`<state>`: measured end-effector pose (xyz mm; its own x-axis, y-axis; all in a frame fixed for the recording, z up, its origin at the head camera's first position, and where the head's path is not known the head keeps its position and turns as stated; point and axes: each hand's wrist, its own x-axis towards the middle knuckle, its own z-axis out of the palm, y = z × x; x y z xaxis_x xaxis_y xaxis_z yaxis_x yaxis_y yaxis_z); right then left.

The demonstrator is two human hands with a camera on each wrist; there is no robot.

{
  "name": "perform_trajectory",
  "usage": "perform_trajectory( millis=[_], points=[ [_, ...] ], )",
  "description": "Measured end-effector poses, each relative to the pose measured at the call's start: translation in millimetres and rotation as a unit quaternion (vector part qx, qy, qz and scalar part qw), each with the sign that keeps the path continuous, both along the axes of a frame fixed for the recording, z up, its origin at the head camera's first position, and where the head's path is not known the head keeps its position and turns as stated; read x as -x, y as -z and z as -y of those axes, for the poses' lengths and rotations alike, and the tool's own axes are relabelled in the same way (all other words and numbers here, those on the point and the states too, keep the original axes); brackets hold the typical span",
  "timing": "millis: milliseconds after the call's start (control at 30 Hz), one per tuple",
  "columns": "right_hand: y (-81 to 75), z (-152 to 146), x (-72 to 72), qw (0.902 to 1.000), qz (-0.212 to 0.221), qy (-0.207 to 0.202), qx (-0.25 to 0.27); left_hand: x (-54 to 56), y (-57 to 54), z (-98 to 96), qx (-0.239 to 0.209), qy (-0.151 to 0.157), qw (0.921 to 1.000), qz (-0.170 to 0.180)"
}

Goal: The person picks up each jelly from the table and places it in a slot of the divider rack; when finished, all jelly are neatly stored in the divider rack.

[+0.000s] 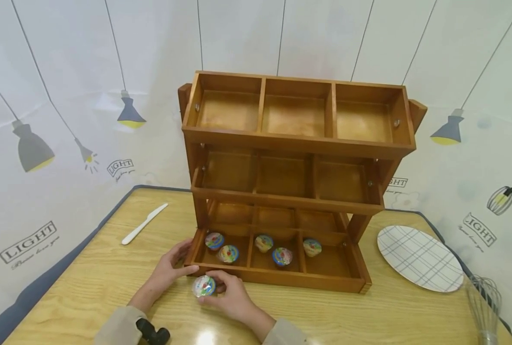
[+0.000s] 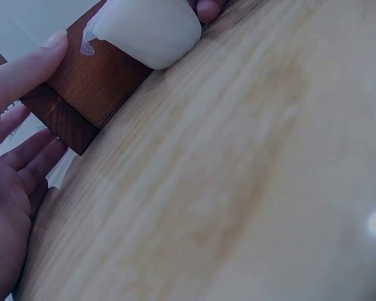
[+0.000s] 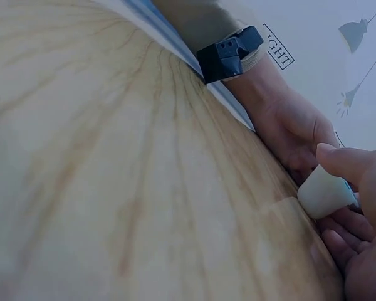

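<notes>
Right hand pinching jelly cup above table. Left hand relaxed, fingers straight, touching wooden rack corner.

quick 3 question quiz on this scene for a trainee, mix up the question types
1. True or false: the right hand holds a jelly cup.
2. How many cups lie in the bottom tray of the wooden rack? A) three B) five C) seven
3. Fill in: the left hand touches the tray's front left ____.

Key: 1 true; 2 B; 3 corner.
</notes>
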<state>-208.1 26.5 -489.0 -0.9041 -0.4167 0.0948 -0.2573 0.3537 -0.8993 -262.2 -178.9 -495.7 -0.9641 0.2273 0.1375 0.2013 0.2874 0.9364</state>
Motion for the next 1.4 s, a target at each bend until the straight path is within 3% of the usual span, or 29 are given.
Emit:
perform_trajectory(
  millis=[200, 333, 433, 567, 667, 767, 867, 933, 1033, 1200, 1400],
  points=[
    [0.3, -5.8, -0.4, 0.9994, -0.008, 0.004, 0.035, 0.2, -0.1, -1.8, 0.004, 0.002, 1.0, 0.001],
    [-7.6, -19.0, -5.3, 0.9977, -0.032, -0.006, 0.06, -0.4, -1.1, -1.7, 0.007, 0.0, 1.0, 0.005],
    [-23.4, -34.5, -11.2, 0.9965, -0.058, -0.009, 0.06, -0.7, -2.2, -1.2, 0.004, -0.003, 1.0, 0.005],
    [-52.7, -61.0, -20.9, 0.9932, -0.102, 0.03, 0.047, -1.0, -3.2, -0.9, -0.001, 0.001, 1.0, 0.005],
    [-62.3, -87.2, -17.8, 0.9826, -0.164, 0.084, 0.026, -1.1, -3.6, -0.9, -0.001, 0.001, 1.0, 0.009],
    [-57.4, -122.1, -3.3, 0.964, -0.225, 0.141, -0.005, -1.2, -3.4, -0.6, 0.001, -0.001, 1.0, 0.01],
    [-50.9, -160.6, 12.7, 0.9455, -0.249, 0.207, -0.038, -1.4, -2.8, -0.6, 0.002, -0.002, 1.0, 0.009],
    [-49.9, -184.8, 19.0, 0.9373, -0.239, 0.242, -0.075, -1.7, -2.6, -0.5, 0.002, -0.002, 1.0, 0.007],
    [-49.0, -215.3, 24.5, 0.9335, -0.202, 0.269, -0.125, -2.1, -2.5, 0.0, -0.003, -0.002, 1.0, 0.006],
    [-52.0, -243.6, 24.1, 0.9435, -0.115, 0.247, -0.188, -2.3, -1.7, 0.5, -0.01, 0.001, 0.9999, 0.002],
    [-57.7, -245.2, 21.0, 0.9359, -0.071, 0.231, -0.257, -0.9, -0.5, 0.7, -0.006, 0.002, 1.0, 0.005]
  ],
)
